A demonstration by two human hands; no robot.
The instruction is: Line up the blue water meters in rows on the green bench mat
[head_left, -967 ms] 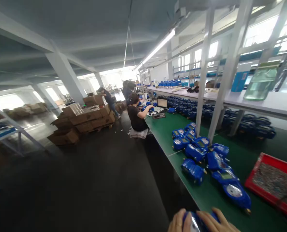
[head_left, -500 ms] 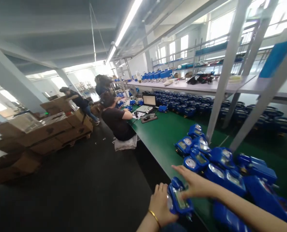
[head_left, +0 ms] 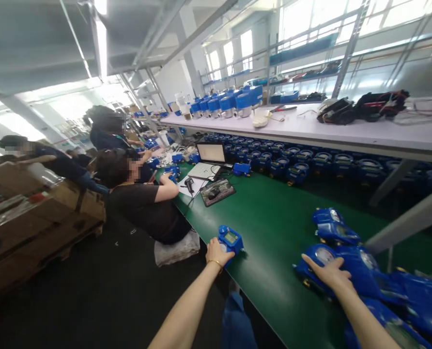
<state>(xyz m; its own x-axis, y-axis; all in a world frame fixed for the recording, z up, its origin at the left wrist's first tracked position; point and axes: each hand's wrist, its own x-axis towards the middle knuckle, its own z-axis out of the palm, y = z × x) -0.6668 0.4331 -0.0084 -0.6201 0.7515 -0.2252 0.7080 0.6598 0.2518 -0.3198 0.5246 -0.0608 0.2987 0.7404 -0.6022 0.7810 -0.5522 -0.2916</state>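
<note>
- Blue plastic meter point(head_left: 230, 240), with a small display on top, sits at the near edge of the green worktop point(head_left: 274, 228); the left hand point(head_left: 216, 251) wraps its fingers around the near side and grips it.
- The right hand point(head_left: 330, 272) lies flat, fingers spread, on top of another blue meter point(head_left: 312, 264) at the front of a heap of blue meters point(head_left: 383, 286) well to the right of the left hand.
- The two hands are well apart, with bare green mat between them.
- Beyond the left hand, a seated person in a black top point(head_left: 143, 206) leans on the same worktop, near a laptop point(head_left: 210, 157) and a dark tablet-like device point(head_left: 218, 191).
- Further back, a row of blue meters point(head_left: 292, 162) runs under a white shelf point(head_left: 310, 131).
- To the left of the left hand, across the dark floor, stand cardboard boxes point(head_left: 27, 218).
</note>
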